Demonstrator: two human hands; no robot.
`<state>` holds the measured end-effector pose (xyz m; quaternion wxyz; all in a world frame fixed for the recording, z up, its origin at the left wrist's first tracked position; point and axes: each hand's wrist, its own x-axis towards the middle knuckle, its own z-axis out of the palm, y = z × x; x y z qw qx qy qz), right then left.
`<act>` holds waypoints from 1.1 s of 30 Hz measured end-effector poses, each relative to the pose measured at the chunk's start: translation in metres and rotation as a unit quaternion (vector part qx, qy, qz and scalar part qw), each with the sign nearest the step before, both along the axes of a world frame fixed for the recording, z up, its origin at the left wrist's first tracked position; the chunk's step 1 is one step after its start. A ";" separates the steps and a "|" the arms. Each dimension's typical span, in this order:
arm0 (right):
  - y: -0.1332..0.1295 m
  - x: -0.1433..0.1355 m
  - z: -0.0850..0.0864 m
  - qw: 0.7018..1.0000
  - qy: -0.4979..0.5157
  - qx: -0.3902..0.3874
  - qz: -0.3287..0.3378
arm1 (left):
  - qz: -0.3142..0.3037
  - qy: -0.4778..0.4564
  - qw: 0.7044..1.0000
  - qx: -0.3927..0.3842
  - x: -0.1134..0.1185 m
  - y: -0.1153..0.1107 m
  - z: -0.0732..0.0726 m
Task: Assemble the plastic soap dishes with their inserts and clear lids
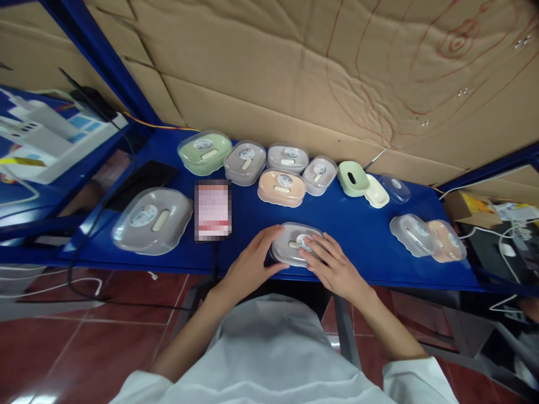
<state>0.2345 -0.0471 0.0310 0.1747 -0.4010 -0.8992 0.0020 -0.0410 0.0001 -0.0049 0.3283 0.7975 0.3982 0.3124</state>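
Near edge of the blue desk (362,235), right in front of the body: a grey lidded soap box (295,242), flanked on both sides. Left hand (252,261) cupped loosely against its left end, fingers spread and curved, not clamped around anything. Right hand (332,264) lying flat over the right half of the clear lid, fingertips on the round sticker, likewise open rather than gripping. Judged from this: pressing or seating the lid. Best done with the left hand bracing the base so nothing slides toward the desk edge, and even downward pressure from the right palm rather than from one fingertip, since thin clear plastic probably flexes and pops up at the far corner. Worth checking the rim all round before letting go. To the left, a blurred phone (213,210) lying face up, just beside a larger grey box (152,220). Behind, a row of closed boxes: green (205,151), grey-brown (245,163), peach (281,187). Farther right, an opened green box (352,178) with parts apart, and two more boxes near the right edge (427,235). Cardboard sheet (295,62) as backdrop.
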 end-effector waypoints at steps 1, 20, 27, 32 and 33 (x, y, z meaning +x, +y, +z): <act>-0.001 -0.001 -0.003 1.000 -0.005 0.006 0.002 | 0.000 0.000 1.000 -0.001 0.000 0.000 0.000; 0.107 0.026 0.025 0.969 0.155 0.014 -0.192 | 0.029 0.016 0.999 -0.026 -0.001 -0.003 0.010; 0.204 0.030 0.025 0.969 0.152 -0.013 -0.193 | 0.004 0.037 0.999 -0.015 0.000 -0.004 0.013; 0.173 0.092 0.011 0.898 0.111 0.048 -0.423 | 0.001 0.039 0.999 0.001 0.001 -0.004 0.012; 0.162 0.104 0.007 0.878 0.082 0.036 -0.469 | 0.001 0.044 0.999 0.006 0.001 -0.004 0.011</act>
